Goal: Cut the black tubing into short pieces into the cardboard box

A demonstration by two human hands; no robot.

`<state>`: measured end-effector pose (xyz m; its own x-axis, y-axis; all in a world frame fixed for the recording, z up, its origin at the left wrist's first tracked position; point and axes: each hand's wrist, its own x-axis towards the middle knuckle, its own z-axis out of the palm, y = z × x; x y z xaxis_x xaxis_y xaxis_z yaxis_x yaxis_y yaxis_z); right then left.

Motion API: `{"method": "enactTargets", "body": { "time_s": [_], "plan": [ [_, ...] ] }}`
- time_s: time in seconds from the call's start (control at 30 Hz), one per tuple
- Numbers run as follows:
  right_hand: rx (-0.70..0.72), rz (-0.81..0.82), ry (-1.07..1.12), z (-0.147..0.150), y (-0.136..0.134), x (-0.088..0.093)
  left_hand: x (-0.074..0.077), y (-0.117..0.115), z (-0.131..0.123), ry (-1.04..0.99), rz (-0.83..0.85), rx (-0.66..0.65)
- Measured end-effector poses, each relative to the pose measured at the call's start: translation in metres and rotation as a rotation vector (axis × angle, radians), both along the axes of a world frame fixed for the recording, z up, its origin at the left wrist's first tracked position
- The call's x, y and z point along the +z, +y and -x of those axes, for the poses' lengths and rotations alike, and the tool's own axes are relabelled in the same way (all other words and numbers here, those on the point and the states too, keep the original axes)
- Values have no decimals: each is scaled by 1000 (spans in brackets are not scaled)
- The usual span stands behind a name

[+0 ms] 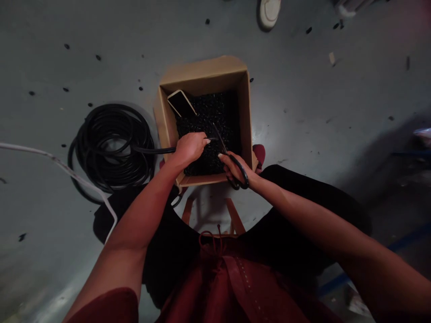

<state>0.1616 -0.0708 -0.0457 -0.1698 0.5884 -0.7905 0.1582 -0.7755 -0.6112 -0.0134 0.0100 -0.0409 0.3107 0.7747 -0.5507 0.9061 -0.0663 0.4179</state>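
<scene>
My left hand is closed around a black corrugated tube, whose short end sticks out past my fingertips. The tube runs left to a big black coil on the floor. In my right hand is a pair of scissors, fingers wrapped at the black handles. The blades point up and away, close by the tube's end; whether they touch it I cannot tell. Both hands are over a cardboard box holding many small black pieces. A phone-like dark rectangle with a pale rim leans in its far left corner.
A white cable crosses at the left above the floor. Small black bits lie scattered on the grey floor. A person's white shoe is at the top. Wooden stool legs show below the box, between my knees.
</scene>
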Motion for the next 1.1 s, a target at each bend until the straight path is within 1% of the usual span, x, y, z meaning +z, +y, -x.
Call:
{"method": "enactTargets", "body": {
  "time_s": [0.13, 0.23, 0.3, 0.37, 0.43, 0.5, 0.6, 0.7, 0.83, 1.1],
  "plan": [
    [-36, 56, 16, 0, -3, -4, -2, -2, 0, -21, 10, 4],
    [-94, 107, 26, 0, -3, -7, 1, 1, 0, -81, 5, 24],
    [-137, 136, 44, 1, -3, -7, 5, 6, 0, -141, 0, 73],
    [-159, 142, 67, 2, -1, -5, 9, 10, 1, -207, 4, 149],
    [-155, 107, 80, 3, 0, -2, 11, 14, 2, -270, 17, 217],
    [-143, 33, 80, 5, 1, 3, 12, 16, 3, -312, 23, 256],
    [-144, -102, 68, 6, 2, 7, 13, 17, 4, -326, 9, 262],
    [-110, -178, 66, 5, 2, 8, 16, 16, 3, -330, -21, 255],
    [-46, -179, 82, 4, 3, 13, 19, 15, 0, -336, -40, 245],
    [3, -195, 70, 5, 7, 22, 22, 13, -3, -316, -46, 225]
  ]
}}
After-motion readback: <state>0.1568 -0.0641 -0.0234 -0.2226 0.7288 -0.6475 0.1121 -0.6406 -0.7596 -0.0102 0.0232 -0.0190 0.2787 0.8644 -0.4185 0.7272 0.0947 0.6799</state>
